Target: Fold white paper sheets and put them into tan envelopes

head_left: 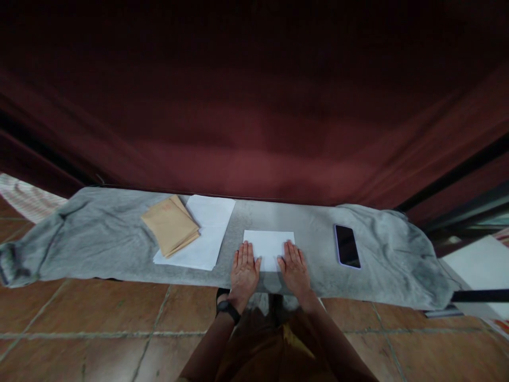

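White paper (269, 249), flat on the grey-cloth-covered desk (314, 220); left hand (244, 269) and right hand (295, 267) lie palm-down at its side edges, each grip released, fingers extended. Smartphone (347, 246), dark screen upward, to the right. Brown envelopes (170, 225), stacked on larger white sheets (214, 215), to the left.

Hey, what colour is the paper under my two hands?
Plain white; the paper shows best in the head view.

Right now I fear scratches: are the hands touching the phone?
No, the left hand and right hand touch the white paper, apart from the phone.
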### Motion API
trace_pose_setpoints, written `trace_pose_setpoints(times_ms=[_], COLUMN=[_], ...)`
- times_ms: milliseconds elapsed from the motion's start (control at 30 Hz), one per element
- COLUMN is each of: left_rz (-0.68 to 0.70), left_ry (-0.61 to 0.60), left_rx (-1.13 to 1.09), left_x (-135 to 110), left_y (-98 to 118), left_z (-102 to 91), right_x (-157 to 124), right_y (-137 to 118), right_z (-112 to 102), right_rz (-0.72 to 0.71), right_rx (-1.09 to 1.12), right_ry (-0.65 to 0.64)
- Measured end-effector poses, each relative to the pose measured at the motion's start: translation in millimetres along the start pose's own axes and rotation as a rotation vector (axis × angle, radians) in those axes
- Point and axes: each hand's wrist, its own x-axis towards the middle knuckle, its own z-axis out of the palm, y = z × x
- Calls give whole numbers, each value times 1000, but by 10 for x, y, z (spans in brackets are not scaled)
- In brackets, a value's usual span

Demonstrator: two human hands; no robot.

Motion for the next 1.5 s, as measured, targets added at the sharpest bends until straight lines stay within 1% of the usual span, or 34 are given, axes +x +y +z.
trace_pose_setpoints(times_ms=[133, 233, 367, 467, 567, 667, 800, 900, 1067, 1300, 1500], left_rz=[-66, -66, 27, 54, 63, 77, 99, 110, 114, 44, 2], left_ry=[60, 78, -29, -85, -90, -88, -128, -148, -140, -97, -67], left_rx=[-18, -35, -86, -75, -26, 2, 42, 82, 109, 125, 235], left_x=[30, 121, 307, 416, 457, 461, 485, 517, 559, 589, 576], left_y=[-5, 121, 338, 386, 347, 306, 267, 223, 134, 2, -63], left_z=[-31, -12, 103, 197, 249, 267, 273, 264, 224, 164, 118], right_x=[-54, -71, -74, -74, -9, 177, 490, 601, 570, 526, 472], right_y=[99, 107, 111, 128, 95, -45, -297, -382, -289, -38, 98], right_z=[-15, -10, 5, 2, -9, 7, 119, 233, 334, 303, 290], right_rz=[31, 46, 48, 61, 96, 110, 28, -2, -28, 13, 70], right_rx=[-6, -6, -1, -15, -14, 33, 130, 141, 91, -17, -96], right_ry=[21, 11, 12, 7, 3, -12, -84, -112, -47, -5, 34])
